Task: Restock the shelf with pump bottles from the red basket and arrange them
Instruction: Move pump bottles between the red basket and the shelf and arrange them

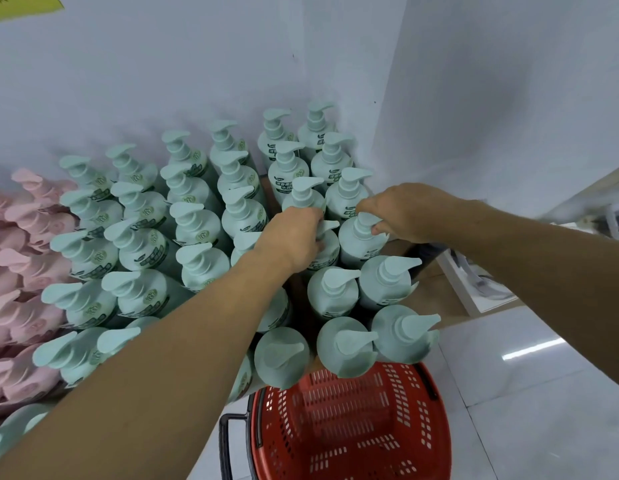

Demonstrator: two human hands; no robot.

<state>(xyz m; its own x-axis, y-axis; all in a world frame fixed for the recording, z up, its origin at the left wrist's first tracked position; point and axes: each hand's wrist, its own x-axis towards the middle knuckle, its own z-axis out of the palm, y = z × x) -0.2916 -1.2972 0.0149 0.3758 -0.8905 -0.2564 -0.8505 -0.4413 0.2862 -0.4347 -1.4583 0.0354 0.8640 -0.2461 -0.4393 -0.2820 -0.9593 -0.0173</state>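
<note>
Both hands work among the mint-green pump bottles packed on the shelf [284, 199], near its right end against the white wall [197, 71].

The left hand [290, 237] reaches in from the lower left, its grip curled round the neck of a bottle [327, 244] in the second column from the right. The fingers wrap the pump just under its nozzle, which pokes out to the right of the knuckles. The hand hides most of the pump, so how tight the hold is cannot be told.

The right hand [401, 211] comes in from the right, its grip pinching the pump collar of the neighbouring bottle [361, 242] in the rightmost column. A fingertip [376, 230] presses the side of the collar, and the other fingers curl over its top, covering the nozzle. The two held bottles stand upright, just beside each other.

More mint bottles [141, 244] fill the shelf in rows to the left and behind, nozzles mostly pointing right. Pink bottles [31, 258] crowd the far left.

The red basket [353, 427] sits on the tiled floor [543, 393] below the shelf's front edge; no bottles show in the part of it in view.
</note>
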